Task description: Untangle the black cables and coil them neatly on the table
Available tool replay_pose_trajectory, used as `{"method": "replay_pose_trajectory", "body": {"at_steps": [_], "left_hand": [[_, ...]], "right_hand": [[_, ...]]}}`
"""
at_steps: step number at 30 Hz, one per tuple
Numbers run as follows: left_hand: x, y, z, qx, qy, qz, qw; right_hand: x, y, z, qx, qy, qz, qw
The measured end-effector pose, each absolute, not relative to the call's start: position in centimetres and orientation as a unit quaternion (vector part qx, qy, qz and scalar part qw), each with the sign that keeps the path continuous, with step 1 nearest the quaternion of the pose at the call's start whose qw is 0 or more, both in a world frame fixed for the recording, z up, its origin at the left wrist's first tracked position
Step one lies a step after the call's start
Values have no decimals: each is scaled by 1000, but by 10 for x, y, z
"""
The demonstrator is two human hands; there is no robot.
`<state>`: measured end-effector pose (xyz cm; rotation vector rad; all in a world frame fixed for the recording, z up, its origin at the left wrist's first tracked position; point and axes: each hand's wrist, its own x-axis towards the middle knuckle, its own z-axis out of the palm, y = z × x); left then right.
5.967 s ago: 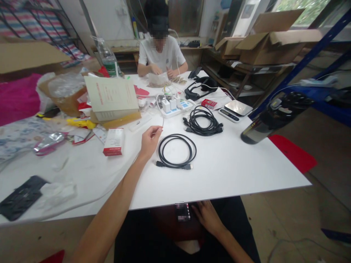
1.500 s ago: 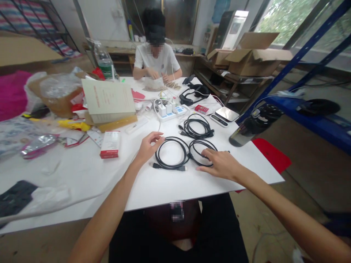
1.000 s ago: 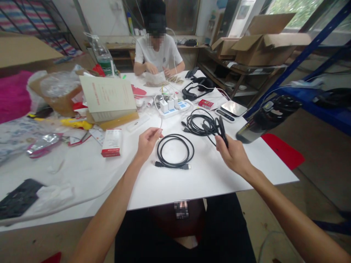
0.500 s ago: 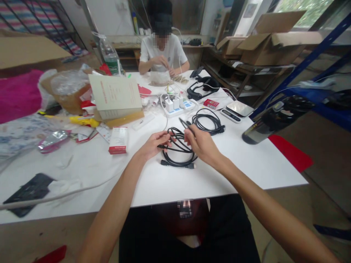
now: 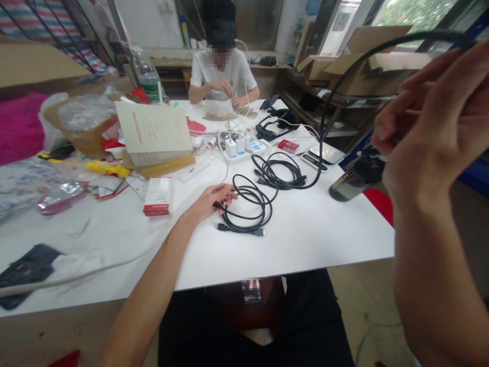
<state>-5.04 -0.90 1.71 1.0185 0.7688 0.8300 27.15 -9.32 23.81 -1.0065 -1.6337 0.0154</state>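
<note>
While a black cable (image 5: 323, 125) is held aloft by the right hand (image 5: 431, 125), its plug end (image 5: 217, 205) is loosely held by the left hand (image 5: 218, 197) — partly unwound, it seems, with loops remaining over a coil (image 5: 243, 231) beside the left; beyond, space is crowded by another bundle (image 5: 284, 187), then a power strip (image 5: 239, 157).

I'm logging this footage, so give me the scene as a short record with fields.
left hand: low over the table, touching the near cable coil
right hand: raised, holding a black cable
black cable: sweeps down toward the far cable coil
small box: red and white, left of the left hand
other person: across the table, hands near a bag
</note>
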Motion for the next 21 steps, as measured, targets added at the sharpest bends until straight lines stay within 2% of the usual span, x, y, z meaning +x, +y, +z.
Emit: {"method": "replay_pose_trajectory", "body": {"at_steps": [2,3,4,6,9,12,16,21], "left_hand": [[-50,-8,15,462,349,376,724],[-50,-7,15,461,349,376,724],[-49,-7,16,459,350,375,725],[-48,-9,18,456,351,375,726],[-47,-13,22,454,359,379,722],[-45,-15,23,463,369,382,709],[-42,-11,19,475,406,416,661],[-41,-4,12,535,438,480,540]], "right_hand": [[256,-92,216,-444,-654,-23,612],[246,-90,200,-438,-672,-13,597],[235,-87,181,-430,-710,6,558],[212,-80,138,-408,-816,36,408],[184,-69,77,-350,-908,-2,230],[167,-64,37,-339,-930,-6,140],[169,-65,20,-340,-932,31,120],[180,-71,23,-339,-929,62,133]]}}
